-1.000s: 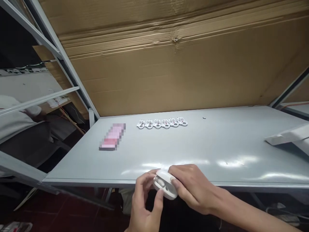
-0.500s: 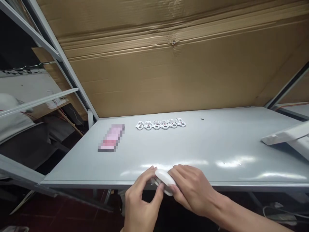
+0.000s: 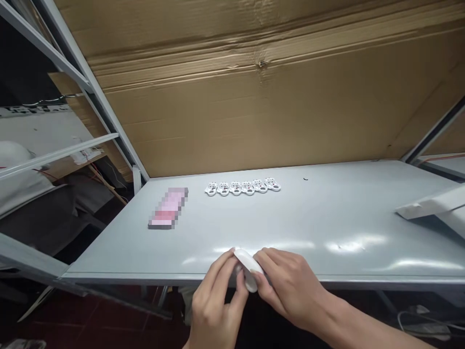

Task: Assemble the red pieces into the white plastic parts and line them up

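Note:
Both hands meet at a smooth white rounded plastic piece [image 3: 249,261], just over the front edge of the grey table. My right hand [image 3: 286,281] pinches its right side between thumb and fingers. On the other side, my left hand [image 3: 220,295] has its fingertips and thumb closed on the left part of the piece. A second white part shows beneath the upper one, partly covered by fingers; I cannot tell whether the two are joined. Farther back lie several small white ring-shaped plastic parts [image 3: 242,187] in a row, with small coloured spots on them.
A blurred-out pink flat object [image 3: 168,208] lies on the table's left side. At the right edge is a white folded piece [image 3: 428,203]. Cardboard [image 3: 254,121] stands along the back, between metal posts [image 3: 105,111]. A tiny dark bit [image 3: 305,179] rests near the back.
The white piece has tilted more steeply between my hands. My left thumb and fingers have shifted slightly on it, while the right hand keeps its grip.

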Demonstrator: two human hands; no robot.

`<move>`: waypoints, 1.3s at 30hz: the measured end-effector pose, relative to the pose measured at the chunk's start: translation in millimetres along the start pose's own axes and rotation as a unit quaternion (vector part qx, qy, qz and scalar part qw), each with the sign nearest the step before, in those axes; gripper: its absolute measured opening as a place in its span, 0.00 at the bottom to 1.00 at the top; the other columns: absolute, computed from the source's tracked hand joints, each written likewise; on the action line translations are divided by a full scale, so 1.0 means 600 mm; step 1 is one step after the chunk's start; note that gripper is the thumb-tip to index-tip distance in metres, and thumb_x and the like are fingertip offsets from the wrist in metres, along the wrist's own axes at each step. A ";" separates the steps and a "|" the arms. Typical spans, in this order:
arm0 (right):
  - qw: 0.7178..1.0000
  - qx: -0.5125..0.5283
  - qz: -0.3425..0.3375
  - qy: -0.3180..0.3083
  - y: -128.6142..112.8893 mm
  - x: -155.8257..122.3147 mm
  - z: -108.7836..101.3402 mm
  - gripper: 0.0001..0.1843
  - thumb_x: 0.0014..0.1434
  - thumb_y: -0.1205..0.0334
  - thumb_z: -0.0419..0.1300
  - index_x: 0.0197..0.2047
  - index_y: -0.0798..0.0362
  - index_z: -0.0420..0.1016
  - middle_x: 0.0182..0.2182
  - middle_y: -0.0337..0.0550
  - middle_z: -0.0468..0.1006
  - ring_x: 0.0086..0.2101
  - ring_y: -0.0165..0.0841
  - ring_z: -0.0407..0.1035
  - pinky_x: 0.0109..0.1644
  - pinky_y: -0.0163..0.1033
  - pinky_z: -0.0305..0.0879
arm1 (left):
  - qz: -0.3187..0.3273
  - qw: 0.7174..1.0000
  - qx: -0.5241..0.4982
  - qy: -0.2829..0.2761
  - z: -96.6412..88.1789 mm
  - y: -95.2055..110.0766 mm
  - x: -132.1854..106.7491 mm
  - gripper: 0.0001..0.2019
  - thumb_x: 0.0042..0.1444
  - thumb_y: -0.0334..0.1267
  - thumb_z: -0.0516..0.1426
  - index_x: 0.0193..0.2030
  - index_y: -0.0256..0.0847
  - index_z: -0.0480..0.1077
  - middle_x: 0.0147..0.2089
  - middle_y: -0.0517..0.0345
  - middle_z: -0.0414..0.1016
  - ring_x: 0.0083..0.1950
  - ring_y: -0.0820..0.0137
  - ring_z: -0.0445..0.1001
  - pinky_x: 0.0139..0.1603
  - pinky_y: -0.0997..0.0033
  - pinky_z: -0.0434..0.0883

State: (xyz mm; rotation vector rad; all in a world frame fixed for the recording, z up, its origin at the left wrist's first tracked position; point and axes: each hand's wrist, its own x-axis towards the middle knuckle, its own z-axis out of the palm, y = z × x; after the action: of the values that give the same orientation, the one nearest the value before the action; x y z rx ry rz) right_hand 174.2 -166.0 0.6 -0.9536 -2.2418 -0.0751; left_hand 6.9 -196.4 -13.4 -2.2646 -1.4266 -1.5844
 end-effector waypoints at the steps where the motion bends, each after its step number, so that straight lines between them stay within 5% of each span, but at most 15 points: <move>1: 1.000 0.017 0.012 -0.014 0.002 0.000 -0.001 0.17 0.68 0.64 0.45 0.26 0.50 0.59 0.19 0.35 0.67 0.18 0.28 0.55 0.23 0.35 0.49 | 0.016 1.000 0.004 -0.005 0.001 -0.002 0.000 0.18 0.60 0.26 0.58 0.55 0.46 0.73 0.51 0.54 0.79 0.49 0.61 0.80 0.51 0.65 0.79; 5: 0.995 0.058 0.055 -0.067 0.012 -0.001 -0.005 0.18 0.69 0.63 0.43 0.25 0.50 0.56 0.19 0.34 0.64 0.18 0.27 0.53 0.23 0.35 0.48 | 0.066 0.996 -0.027 -0.047 -0.006 -0.012 0.002 0.17 0.62 0.25 0.56 0.57 0.40 0.71 0.53 0.49 0.76 0.52 0.61 0.78 0.52 0.65 0.78; 10: 0.987 0.070 0.066 -0.126 0.025 -0.003 -0.010 0.18 0.68 0.63 0.43 0.25 0.50 0.53 0.18 0.33 0.62 0.18 0.27 0.50 0.24 0.35 0.46 | 0.002 0.964 -0.115 -0.239 -0.035 -0.026 0.027 0.11 0.66 0.30 0.54 0.52 0.42 0.72 0.50 0.52 0.73 0.48 0.67 0.77 0.46 0.74 0.78; 13: 0.984 0.064 0.059 -0.157 0.028 -0.002 -0.011 0.17 0.68 0.62 0.42 0.26 0.50 0.54 0.20 0.34 0.63 0.19 0.28 0.50 0.25 0.35 0.45 | -0.015 0.945 -0.113 -0.307 -0.046 -0.031 0.037 0.11 0.67 0.31 0.53 0.52 0.45 0.71 0.51 0.53 0.71 0.47 0.69 0.76 0.46 0.74 0.76; 19: 0.980 0.069 0.070 -0.175 0.024 0.003 -0.014 0.16 0.67 0.62 0.42 0.26 0.49 0.52 0.20 0.34 0.62 0.20 0.28 0.49 0.26 0.36 0.45 | 0.092 0.953 -0.006 -0.290 -0.048 -0.034 0.035 0.12 0.71 0.33 0.45 0.54 0.39 0.66 0.55 0.44 0.67 0.45 0.66 0.76 0.41 0.69 0.78; 28: 0.974 0.096 0.058 -0.196 0.022 0.000 -0.012 0.17 0.67 0.61 0.40 0.25 0.49 0.51 0.20 0.34 0.60 0.20 0.29 0.47 0.27 0.37 0.45 | 0.251 0.924 0.059 -0.282 -0.052 -0.047 0.057 0.11 0.72 0.37 0.46 0.48 0.33 0.67 0.58 0.38 0.67 0.61 0.59 0.68 0.56 0.61 0.74; 33: 0.959 0.130 0.049 -0.247 0.008 -0.009 -0.016 0.18 0.68 0.60 0.40 0.26 0.50 0.57 0.22 0.37 0.69 0.21 0.29 0.54 0.28 0.37 0.49 | 0.314 0.905 0.033 -0.286 -0.061 -0.041 0.063 0.18 0.73 0.42 0.43 0.46 0.32 0.69 0.55 0.39 0.72 0.63 0.59 0.67 0.62 0.59 0.70; 39: 0.937 0.136 0.029 -0.322 -0.018 -0.015 -0.027 0.13 0.64 0.63 0.45 0.32 0.51 0.67 0.28 0.42 0.78 0.24 0.31 0.64 0.29 0.37 0.51 | 0.356 0.875 0.003 -0.327 -0.079 -0.023 0.064 0.15 0.72 0.35 0.46 0.45 0.31 0.73 0.50 0.45 0.76 0.54 0.62 0.73 0.59 0.60 0.70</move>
State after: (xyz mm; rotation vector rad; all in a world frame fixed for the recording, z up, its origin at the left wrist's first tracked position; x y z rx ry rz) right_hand 180.8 -184.2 9.5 -0.9821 -2.7043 0.6474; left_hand -34.6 -186.7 32.5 -2.9493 -0.4538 -0.6138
